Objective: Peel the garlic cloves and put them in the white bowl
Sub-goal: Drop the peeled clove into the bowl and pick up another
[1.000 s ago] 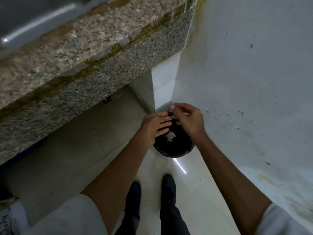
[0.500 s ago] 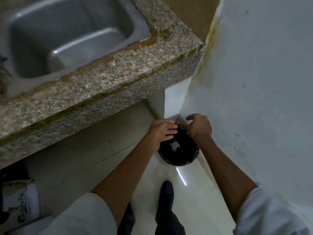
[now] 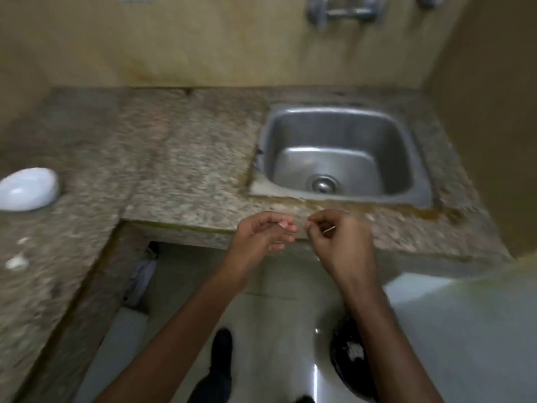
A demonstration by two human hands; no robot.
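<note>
Both hands (image 3: 302, 237) have risen from the bin (image 3: 348, 356); white bowl (image 3: 27, 189) far left.

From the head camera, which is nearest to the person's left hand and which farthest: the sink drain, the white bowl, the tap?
From the left hand:
1. Sink drain, just up and to the right.
2. White bowl, far left on the counter.
3. Tap, high on the back wall.

Just the one camera here, worn on the person's head, wide-angle, tipped forward and steeply down. It looks over the front edge of the granite worktop (image 3: 189, 170), with the steel sink (image 3: 343, 158) ahead to the right and the back wall up top. Both forearms run in from the bottom, so it sits close. The floor (image 3: 276, 330) below fills the lower middle. Edges look smeared and bent.
</note>
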